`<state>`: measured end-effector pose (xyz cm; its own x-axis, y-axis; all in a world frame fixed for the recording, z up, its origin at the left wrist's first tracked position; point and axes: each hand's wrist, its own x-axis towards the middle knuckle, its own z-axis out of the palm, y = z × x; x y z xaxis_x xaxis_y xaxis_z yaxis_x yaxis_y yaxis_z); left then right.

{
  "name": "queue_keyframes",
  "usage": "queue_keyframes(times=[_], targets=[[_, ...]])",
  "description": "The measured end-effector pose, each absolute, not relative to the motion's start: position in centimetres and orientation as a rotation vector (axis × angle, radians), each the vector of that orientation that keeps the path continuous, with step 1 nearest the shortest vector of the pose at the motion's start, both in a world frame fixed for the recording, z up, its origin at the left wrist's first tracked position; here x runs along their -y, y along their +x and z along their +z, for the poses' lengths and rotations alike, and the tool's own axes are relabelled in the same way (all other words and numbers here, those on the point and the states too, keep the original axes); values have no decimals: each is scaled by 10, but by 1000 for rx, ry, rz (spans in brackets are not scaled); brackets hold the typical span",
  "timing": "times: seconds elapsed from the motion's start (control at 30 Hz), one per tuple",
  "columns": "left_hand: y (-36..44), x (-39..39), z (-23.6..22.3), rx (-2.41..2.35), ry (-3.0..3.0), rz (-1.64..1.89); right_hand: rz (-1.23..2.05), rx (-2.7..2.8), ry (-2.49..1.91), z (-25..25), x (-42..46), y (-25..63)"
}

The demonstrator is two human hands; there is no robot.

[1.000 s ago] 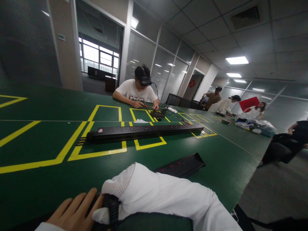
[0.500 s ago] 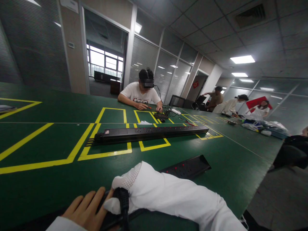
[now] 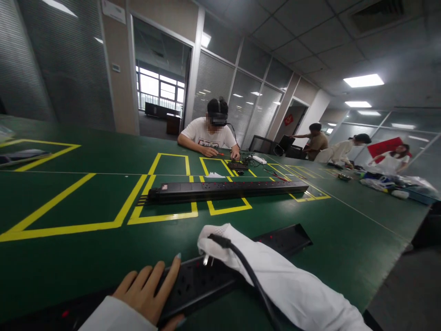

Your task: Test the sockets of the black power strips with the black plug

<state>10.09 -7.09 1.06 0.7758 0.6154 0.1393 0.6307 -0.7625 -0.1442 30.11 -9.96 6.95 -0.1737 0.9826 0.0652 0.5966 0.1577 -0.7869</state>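
A long black power strip (image 3: pixel 206 282) lies along the near edge of the green table (image 3: pixel 86 257). My left hand (image 3: pixel 148 292) rests flat on its near part, fingers stretched out and pressing it down. My right hand (image 3: pixel 215 241), in a white glove and sleeve, is closed on a black plug (image 3: pixel 216 240) whose metal prongs hang just above the strip's sockets. The plug's black cable (image 3: pixel 251 278) runs back over my right forearm.
A second long black power strip (image 3: pixel 227 189) lies across yellow tape boxes further out. A person in a white shirt sits opposite (image 3: pixel 212 133) with small items before them. Other people work at the far right (image 3: pixel 341 149). The table's right edge drops to grey floor.
My right hand has lifted the plug clear and moved it right, so the strip's sockets now show. My left hand has slid forward on the strip. The camera has panned left.
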Motion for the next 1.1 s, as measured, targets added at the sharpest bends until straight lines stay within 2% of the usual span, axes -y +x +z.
queue_keyframes(times=[0.13, 0.37, 0.47, 0.6, 0.7, 0.97, 1.1], targets=[[101, 74, 23, 1011, -2836, -47, 940, 1630, -1516, 60, 97, 324], [103, 73, 23, 1065, -2840, 21, 866, 1654, -1608, 49, 98, 328], [104, 72, 21, 1094, -2848, 21, 659, 1860, -1726, 53, 101, 316], [105, 73, 21, 1128, -2838, 38, 101, 2278, -1711, 63, 107, 304], [105, 74, 23, 1132, -2840, 55, -172, 2399, -1665, 70, 112, 301], [105, 74, 30, 1112, -2905, 11, -432, 2535, -1703, 71, 125, 294], [111, 78, 40, 1035, -2889, 90, -455, 2571, -1702, 66, 127, 295]])
